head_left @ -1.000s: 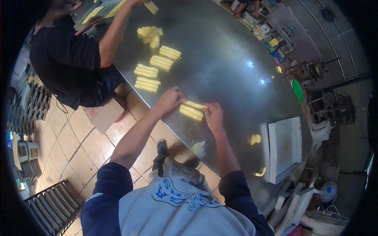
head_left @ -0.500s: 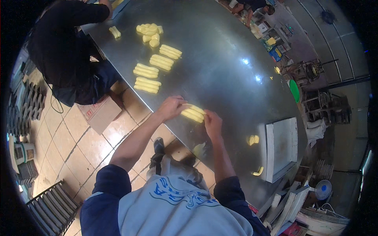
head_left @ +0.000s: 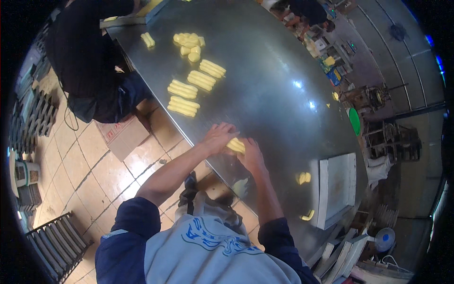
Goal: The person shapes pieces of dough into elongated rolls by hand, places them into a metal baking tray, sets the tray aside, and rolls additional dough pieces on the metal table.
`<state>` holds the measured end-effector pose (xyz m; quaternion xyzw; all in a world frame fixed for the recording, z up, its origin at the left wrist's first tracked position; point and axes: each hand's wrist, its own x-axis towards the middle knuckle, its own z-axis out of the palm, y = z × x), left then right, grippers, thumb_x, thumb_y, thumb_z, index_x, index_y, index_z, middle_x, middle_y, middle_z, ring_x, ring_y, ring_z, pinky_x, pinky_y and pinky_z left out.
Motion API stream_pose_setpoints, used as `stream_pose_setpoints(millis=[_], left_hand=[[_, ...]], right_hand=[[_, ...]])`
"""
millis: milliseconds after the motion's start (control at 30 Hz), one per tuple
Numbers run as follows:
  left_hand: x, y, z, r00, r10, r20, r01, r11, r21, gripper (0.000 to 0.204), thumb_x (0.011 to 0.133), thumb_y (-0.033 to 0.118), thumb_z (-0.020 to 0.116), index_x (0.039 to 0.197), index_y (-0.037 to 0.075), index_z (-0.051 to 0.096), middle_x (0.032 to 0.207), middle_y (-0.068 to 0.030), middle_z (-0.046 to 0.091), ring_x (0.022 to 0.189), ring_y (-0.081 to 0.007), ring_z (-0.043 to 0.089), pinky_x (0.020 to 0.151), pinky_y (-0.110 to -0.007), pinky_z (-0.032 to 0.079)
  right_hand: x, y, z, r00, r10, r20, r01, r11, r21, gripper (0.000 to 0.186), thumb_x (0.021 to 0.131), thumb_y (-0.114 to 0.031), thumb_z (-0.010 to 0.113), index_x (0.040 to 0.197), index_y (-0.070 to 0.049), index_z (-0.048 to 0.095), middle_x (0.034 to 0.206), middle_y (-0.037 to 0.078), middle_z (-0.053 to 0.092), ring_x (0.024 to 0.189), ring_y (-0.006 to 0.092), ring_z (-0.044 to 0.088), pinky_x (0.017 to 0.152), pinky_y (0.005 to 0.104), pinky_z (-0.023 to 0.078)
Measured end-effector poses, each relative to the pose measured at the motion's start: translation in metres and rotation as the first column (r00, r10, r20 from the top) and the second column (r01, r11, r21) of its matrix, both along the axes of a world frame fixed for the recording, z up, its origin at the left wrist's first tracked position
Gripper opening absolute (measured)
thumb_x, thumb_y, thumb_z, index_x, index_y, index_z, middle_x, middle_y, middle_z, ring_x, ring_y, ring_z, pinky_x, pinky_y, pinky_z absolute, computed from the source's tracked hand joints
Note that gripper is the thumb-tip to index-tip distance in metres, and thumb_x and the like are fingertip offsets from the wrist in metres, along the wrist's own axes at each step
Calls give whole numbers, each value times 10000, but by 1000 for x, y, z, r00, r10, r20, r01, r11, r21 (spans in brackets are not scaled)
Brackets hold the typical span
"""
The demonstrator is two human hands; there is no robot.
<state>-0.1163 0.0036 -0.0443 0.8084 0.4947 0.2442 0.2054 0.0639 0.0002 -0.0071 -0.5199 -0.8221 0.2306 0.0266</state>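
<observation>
Reflecting light, metal table (head_left: 265, 90), held dough (head_left: 236, 145), tiled floor (head_left: 87, 177), cardboard box (head_left: 125, 139)

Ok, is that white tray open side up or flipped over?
Open side up: the tray lies on the table with its raised walls around a sunken floor that we can look into.
</observation>
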Motion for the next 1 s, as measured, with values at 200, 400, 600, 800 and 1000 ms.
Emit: stream_pose_setpoints(millis=[200,400,600,800,1000], left_hand=[[-7,-2,10,989,-119,-84,99,972,-212,749,604,337,782,1260,120,494,1182,-88,504,1136,-268,436,897,-395,349],[-30,-23,27,910,292,294,-253,954,-163,736,703,387,740,1282,45,441,1280,-153,424,1197,-307,388,985,-404,341],[-68,-58,23,622,641,450,-617,755,-222,525,778,343,679,1179,39,529,1101,-137,540,1082,-303,469,918,-365,392],[-71,-88,19,492,690,531,-656,695,-295,424,804,295,663,1126,38,563,1053,-141,572,987,-280,527,797,-342,448],[-61,-108,3,470,686,555,-619,704,-347,393,816,229,658,1145,35,562,1095,-133,581,1003,-233,551,784,-336,452]], right_hand=[[7,0,-16,981,-168,95,159,982,103,531,655,-165,725,1102,36,521,1002,183,578,962,328,572,836,421,469],[-1,18,9,751,-550,-366,391,816,-425,373,752,-67,647,1086,73,559,862,171,627,663,194,633,613,282,523],[-70,76,85,663,-410,-626,144,891,-431,323,792,-38,630,1097,57,578,939,145,637,774,186,639,647,266,536],[-205,153,65,461,-228,-857,-160,929,-333,436,797,-30,624,1198,32,464,943,152,594,820,218,626,682,275,535],[-207,141,-4,483,-392,-783,-35,885,-464,604,779,-30,620,1317,-3,347,877,94,604,702,169,600,608,264,485]])
